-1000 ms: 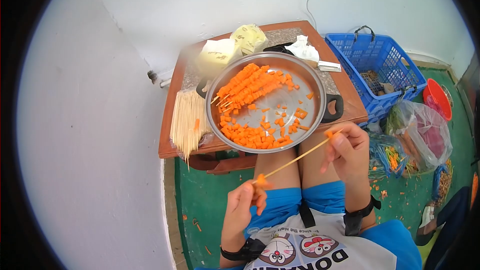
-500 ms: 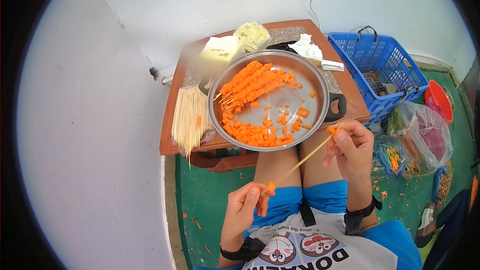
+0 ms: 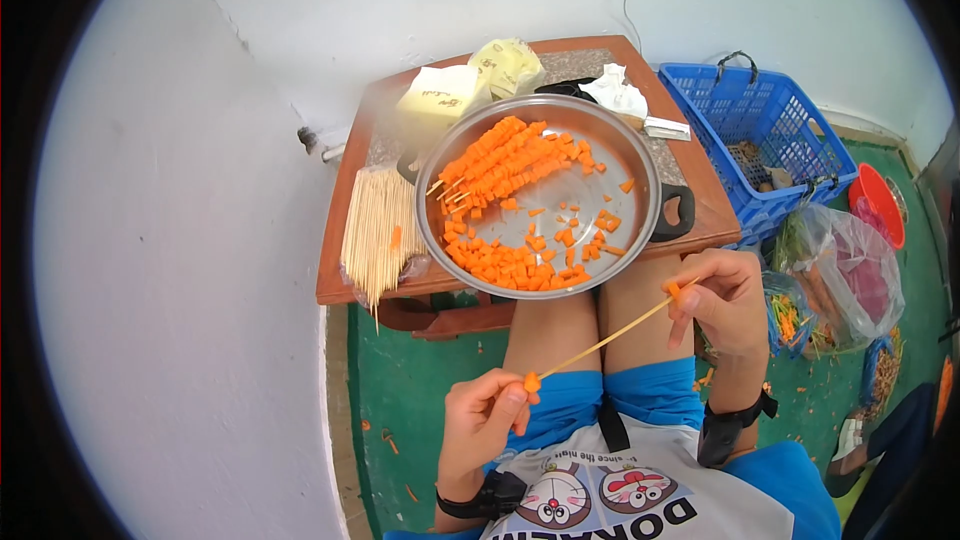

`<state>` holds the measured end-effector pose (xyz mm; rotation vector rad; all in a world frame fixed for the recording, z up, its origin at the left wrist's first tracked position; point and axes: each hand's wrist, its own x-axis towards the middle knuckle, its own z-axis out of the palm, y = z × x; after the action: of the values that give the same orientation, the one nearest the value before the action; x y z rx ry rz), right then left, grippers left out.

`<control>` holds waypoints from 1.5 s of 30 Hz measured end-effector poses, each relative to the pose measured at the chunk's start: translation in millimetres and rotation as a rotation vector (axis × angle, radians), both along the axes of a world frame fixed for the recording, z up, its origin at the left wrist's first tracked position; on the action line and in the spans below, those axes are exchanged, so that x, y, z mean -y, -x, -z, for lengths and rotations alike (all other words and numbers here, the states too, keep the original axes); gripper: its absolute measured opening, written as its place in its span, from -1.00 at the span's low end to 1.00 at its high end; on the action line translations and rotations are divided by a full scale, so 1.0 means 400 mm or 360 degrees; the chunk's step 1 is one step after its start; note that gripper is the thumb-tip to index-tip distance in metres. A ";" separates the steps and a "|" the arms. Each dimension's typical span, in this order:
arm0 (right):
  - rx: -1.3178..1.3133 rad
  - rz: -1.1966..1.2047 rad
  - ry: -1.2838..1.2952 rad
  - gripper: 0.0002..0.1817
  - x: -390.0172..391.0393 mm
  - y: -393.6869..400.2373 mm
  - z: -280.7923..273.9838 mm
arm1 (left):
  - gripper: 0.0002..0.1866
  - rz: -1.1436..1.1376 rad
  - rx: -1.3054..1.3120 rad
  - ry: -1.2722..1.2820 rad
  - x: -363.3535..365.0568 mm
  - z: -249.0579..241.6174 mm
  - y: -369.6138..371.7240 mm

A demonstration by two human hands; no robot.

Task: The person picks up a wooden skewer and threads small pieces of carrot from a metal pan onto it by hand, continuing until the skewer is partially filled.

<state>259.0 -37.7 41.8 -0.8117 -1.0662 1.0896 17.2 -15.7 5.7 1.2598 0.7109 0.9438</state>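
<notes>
A thin wooden skewer (image 3: 606, 341) slants over my lap between both hands. My left hand (image 3: 485, 418) is closed around its lower end, beside an orange carrot piece (image 3: 532, 382) threaded there. At the upper tip, my right hand (image 3: 728, 302) pinches another carrot piece (image 3: 673, 290), which sits on or against the point. In front of my knees, a steel pan (image 3: 646, 155) holds loose carrot pieces (image 3: 505, 265) and several filled carrot skewers (image 3: 505, 165). Left of the pan lies a bundle of bare skewers (image 3: 372, 235) on plastic.
The pan rests on a small wooden table (image 3: 335, 260). Yellow packets (image 3: 440, 90) and a white tissue (image 3: 615, 92) lie behind it. To the right stand a blue crate (image 3: 700, 90), a red basin (image 3: 878, 205) and a plastic bag (image 3: 845, 270) on the green floor. A wall bounds the left.
My right hand has shifted slightly right and down with its carrot piece. My left hand has moved a little left, and the skewer lies at a flatter slant.
</notes>
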 end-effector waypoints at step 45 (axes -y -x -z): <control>-0.0475 0.0099 0.0130 -0.88 -0.009 0.030 0.044 | -0.73 -0.0005 -0.0261 -0.0042 -0.021 -0.018 -0.022</control>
<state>247.0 -34.2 24.3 -0.7150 -0.7461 1.1656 26.1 -7.2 12.8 1.3707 0.8312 0.8612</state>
